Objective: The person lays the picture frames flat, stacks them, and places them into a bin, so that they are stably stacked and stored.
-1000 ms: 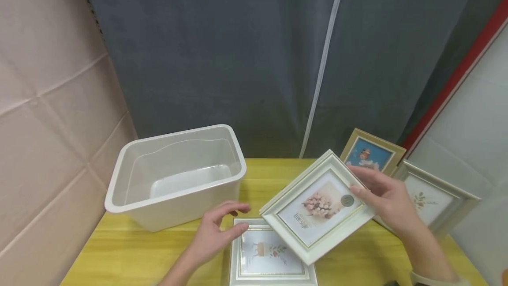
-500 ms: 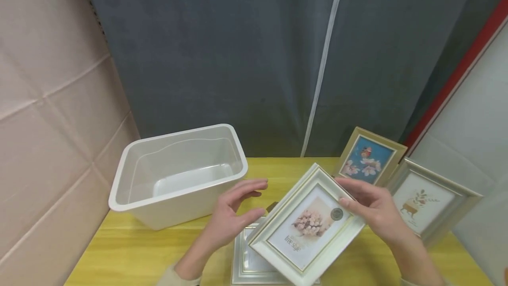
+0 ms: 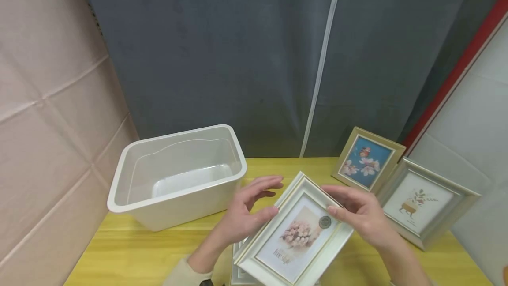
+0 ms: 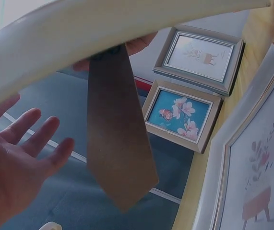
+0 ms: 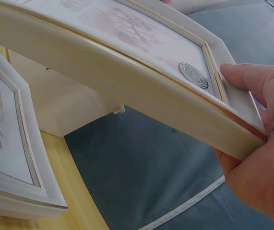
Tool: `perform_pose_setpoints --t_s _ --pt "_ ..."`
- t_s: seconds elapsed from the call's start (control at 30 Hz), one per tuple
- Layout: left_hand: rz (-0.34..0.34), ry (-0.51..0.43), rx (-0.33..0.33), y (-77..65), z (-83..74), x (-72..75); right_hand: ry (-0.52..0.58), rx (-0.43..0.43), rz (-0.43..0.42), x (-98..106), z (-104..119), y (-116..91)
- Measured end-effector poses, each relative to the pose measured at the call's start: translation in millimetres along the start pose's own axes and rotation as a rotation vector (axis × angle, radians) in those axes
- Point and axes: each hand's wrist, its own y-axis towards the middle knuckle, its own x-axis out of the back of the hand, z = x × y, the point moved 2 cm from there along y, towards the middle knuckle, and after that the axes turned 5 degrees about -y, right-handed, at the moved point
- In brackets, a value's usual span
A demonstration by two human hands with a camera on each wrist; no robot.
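My right hand [image 3: 363,217] grips a white picture frame [image 3: 297,237] with pink flowers at its upper right corner, thumb on the front border. The frame is tilted, and its brown back stand [image 4: 117,129] hangs out in the left wrist view. My left hand [image 3: 248,213] is at the frame's left edge, fingers spread behind it and thumb right at the border. Below lies another whitish frame [image 4: 252,158] with a plant-pot picture, mostly hidden by the held one in the head view.
An off-white plastic bin [image 3: 186,211] stands at the left. On the right, a gold-edged frame [image 3: 367,160] with a blue flower picture and a silver frame [image 3: 420,204] lean upright on the yellow wood-grain table [image 3: 131,246]. A dark curtain [image 3: 214,65] hangs behind.
The right hand has brought the held frame left and down toward me, over the lower frame. The left hand has moved right, up to its left edge.
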Motion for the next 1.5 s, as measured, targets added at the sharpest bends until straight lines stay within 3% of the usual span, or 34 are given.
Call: perform_pose_setpoints --t_s 0.23,0.8,1.03,1.23,1.37,1.5 --pt "0.076 -0.034 0.025 0.9 0.0 -6.0 0.049 0.114 0.006 -8 -4 -1" --pt "0.232 -0.129 0.099 -11.1 6.0 -5.7 0.043 0.04 -0.043 -12 -1 -7" --pt "0.211 -0.117 0.097 -16.7 8.0 -3.3 -0.009 -0.06 -0.085 -10 -2 -12" --pt "0.192 -0.121 0.121 -21.6 8.7 -2.4 0.013 -0.034 -0.106 -9 -5 -15" --pt "0.165 -0.134 0.203 -25.5 8.4 -1.1 0.036 0.011 -0.144 -7 -8 -18" --pt "0.124 -0.148 0.308 -30.1 8.4 1.5 0.02 -0.021 -0.202 -5 -9 -22"
